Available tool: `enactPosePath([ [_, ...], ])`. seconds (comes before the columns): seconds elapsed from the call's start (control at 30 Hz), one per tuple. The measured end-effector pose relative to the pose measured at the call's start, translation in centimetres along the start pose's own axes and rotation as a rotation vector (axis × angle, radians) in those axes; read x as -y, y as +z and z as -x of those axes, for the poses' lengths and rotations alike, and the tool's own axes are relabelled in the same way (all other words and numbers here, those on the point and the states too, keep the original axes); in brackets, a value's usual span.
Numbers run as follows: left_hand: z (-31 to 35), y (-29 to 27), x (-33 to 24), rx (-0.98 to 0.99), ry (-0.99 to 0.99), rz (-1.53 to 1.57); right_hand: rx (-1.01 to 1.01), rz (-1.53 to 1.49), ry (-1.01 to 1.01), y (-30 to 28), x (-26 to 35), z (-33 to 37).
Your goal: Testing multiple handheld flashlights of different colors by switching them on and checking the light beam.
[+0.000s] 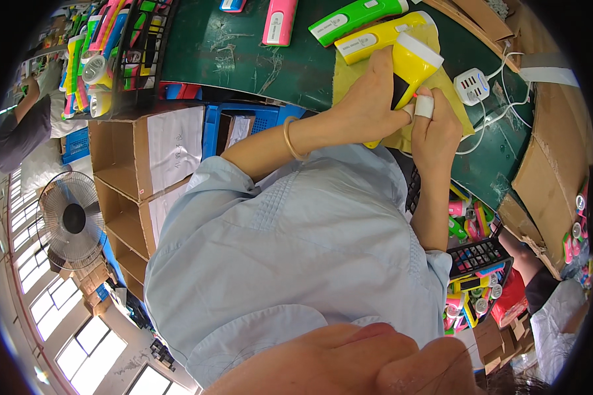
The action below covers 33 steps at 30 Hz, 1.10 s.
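My left hand (370, 99) is closed around a yellow flashlight (415, 64) with a white head rim and a black panel along its body. White tape wraps a finger of my right hand (436, 126), which is pinched against the flashlight's side. A small red spot shows at its fingertips; what those fingers hold is hidden. Under both hands lies a yellow cloth (348, 79). Just beyond them, a second yellow flashlight (379, 41) rests on the green tabletop (197, 56), beside a green flashlight (356, 20). A pink flashlight (280, 23) lies farther left.
A white multi-port USB charger (471, 87) with white cables sits right of my hands. Black baskets (478, 257) of colourful flashlights stand at the right and upper left. Cardboard (553, 151) edges the table. Left are cardboard compartments (120, 158), a fan (72, 218) and another person's arm (26, 128).
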<state>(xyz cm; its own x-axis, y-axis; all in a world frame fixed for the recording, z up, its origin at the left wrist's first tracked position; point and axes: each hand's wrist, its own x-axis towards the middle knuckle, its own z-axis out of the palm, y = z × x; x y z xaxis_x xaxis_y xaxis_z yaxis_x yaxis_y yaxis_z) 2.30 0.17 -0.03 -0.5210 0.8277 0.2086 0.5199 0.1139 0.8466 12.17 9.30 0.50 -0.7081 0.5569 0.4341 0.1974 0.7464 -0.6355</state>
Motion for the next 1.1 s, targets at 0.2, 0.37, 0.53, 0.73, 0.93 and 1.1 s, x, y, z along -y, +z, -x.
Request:
enactPosePath([
  [0.2,-0.6,-1.5,0.3,-0.049,-0.194,0.311,-0.211,-0.025,-0.063,-2.6,1.7,2.0],
  [0.37,-1.6,-2.2,-0.6,-0.052,-0.311,0.799,0.020,-0.400,0.315,-3.3,0.5,1.5],
  [0.53,-2.4,-1.2,-2.0,-0.112,-0.227,0.847,0.316,-0.909,0.479,-0.2,0.3,2.2],
  [0.73,-3.2,0.2,-1.6,-0.279,-0.128,0.826,0.316,-1.036,0.450,0.8,-1.0,1.6],
  [0.93,-3.9,0.7,0.0,-0.349,-0.161,0.721,0.215,-1.000,0.447,2.9,-0.8,1.6],
  [1.1,-5.4,-1.4,-1.8,-0.253,-0.694,1.202,0.585,-1.341,0.594,1.8,-1.9,1.2],
])
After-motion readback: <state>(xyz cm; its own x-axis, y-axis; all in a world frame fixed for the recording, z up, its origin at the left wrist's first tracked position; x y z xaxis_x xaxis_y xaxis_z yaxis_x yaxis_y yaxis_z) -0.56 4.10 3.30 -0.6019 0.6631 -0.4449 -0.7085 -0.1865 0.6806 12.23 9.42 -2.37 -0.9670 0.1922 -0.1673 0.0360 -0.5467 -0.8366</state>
